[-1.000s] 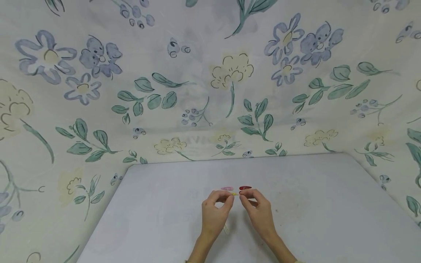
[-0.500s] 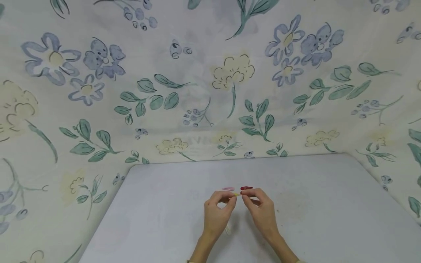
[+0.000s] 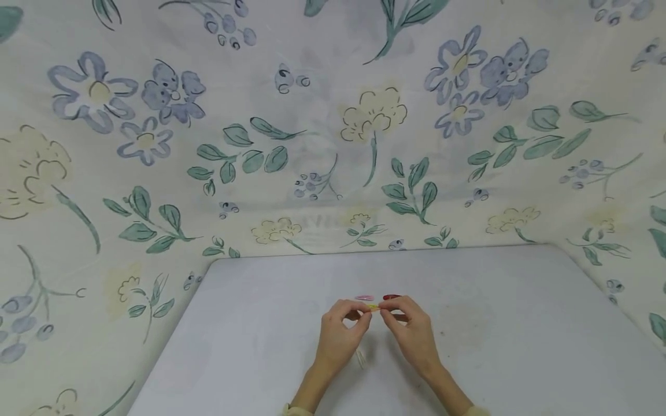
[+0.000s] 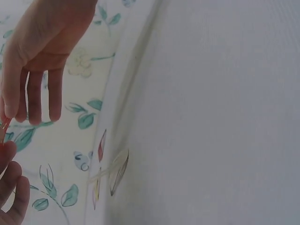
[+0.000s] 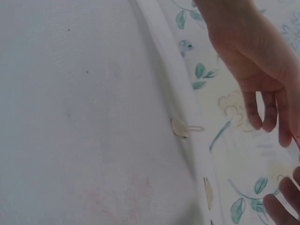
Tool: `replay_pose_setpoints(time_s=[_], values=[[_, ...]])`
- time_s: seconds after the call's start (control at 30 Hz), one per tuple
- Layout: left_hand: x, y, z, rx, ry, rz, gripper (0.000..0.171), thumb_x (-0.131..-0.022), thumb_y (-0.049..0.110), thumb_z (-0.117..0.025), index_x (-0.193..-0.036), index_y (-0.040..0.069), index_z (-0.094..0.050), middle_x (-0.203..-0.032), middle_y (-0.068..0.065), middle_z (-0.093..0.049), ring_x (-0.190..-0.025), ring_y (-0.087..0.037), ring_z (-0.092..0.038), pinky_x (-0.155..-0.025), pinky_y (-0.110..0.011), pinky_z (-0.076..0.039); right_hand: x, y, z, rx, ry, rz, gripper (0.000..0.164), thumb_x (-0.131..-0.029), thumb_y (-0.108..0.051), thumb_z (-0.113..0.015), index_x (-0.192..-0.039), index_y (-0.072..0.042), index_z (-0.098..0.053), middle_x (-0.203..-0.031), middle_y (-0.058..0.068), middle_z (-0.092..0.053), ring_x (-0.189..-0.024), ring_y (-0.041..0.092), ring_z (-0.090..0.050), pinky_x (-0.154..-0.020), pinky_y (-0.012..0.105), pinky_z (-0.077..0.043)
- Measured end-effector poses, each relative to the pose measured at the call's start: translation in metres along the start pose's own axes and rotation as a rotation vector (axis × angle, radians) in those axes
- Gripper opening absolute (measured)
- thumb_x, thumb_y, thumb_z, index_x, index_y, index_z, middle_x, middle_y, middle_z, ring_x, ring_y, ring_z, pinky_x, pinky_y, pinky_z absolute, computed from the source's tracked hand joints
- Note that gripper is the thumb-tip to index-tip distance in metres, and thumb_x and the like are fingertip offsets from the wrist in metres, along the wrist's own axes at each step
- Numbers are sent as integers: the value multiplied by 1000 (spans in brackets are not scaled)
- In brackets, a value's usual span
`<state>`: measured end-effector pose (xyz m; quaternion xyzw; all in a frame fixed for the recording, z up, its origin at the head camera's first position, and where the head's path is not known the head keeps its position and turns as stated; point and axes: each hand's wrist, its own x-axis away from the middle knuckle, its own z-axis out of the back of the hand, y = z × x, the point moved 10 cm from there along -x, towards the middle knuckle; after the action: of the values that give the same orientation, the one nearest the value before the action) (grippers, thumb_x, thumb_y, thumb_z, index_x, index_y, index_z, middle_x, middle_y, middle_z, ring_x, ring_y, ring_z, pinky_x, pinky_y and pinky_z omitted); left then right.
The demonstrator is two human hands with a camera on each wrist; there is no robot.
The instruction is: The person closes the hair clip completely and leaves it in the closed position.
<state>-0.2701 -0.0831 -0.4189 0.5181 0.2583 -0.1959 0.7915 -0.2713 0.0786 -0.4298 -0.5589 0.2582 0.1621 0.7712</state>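
Observation:
My left hand (image 3: 338, 338) and right hand (image 3: 413, 335) face each other over the table. Between their thumbs and forefingers they pinch a small yellow hair clip (image 3: 373, 307), one hand at each end. Fingertips hide much of it; in the left wrist view a reddish sliver shows there. Just beyond the hands lie a pink hair clip (image 3: 365, 298) and a red hair clip (image 3: 391, 297), the red one partly behind the right fingers. A cream hair clip (image 3: 361, 359) lies nearer, beside the left wrist, and shows in the left wrist view as a pale clip (image 4: 119, 171).
The white tabletop (image 3: 260, 323) reaches back to a wall of floral cloth (image 3: 322, 144), which also rises at both sides. A few small dark specks (image 3: 442, 333) mark the surface right of the hands.
The view has swung slightly left. Relative to the clips on the table, both hands have shifted a little left, and more of the yellow clip shows between the fingertips. Both hands keep their pinch.

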Motion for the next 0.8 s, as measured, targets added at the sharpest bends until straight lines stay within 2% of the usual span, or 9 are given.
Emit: replay_pose_setpoints(time_s=[0.2,0.43,0.63,0.8], values=[[-18,13,3,-164,-98,-123,14,-82,1,-74,-91,11,-73,-88,3,-70,-76,-15,-61,-69,-28,-53,-14,-12,-5,117,-75,87,19,-85,3,-73,-98,-10,-72,-92,-5,-66,-85,14,-67,-74,28,-58],[-40,18,2,-304,-188,-172,7,-85,7,-75,-90,10,-72,-85,1,-69,-77,-18,-61,-69,-30,-53,-29,-16,-10,212,-102,137,17,-84,2,-74,-100,-6,-72,-89,1,-66,-82,14,-67,-71,27,-58],[-45,11,-2,-376,-234,-171,7,-85,9,-75,-91,10,-72,-86,0,-70,-77,-19,-62,-67,-26,-52,-37,-11,-17,282,-147,110,15,-86,-3,-74,-100,-5,-74,-88,1,-66,-81,14,-66,-70,30,-58],[-42,-3,-9,-420,-282,-113,10,-87,12,-74,-96,10,-72,-88,-1,-71,-80,-17,-62,-69,-26,-53,-38,2,-28,383,-218,66,15,-86,-7,-76,-101,-7,-74,-88,-1,-66,-78,12,-64,-70,29,-56]])
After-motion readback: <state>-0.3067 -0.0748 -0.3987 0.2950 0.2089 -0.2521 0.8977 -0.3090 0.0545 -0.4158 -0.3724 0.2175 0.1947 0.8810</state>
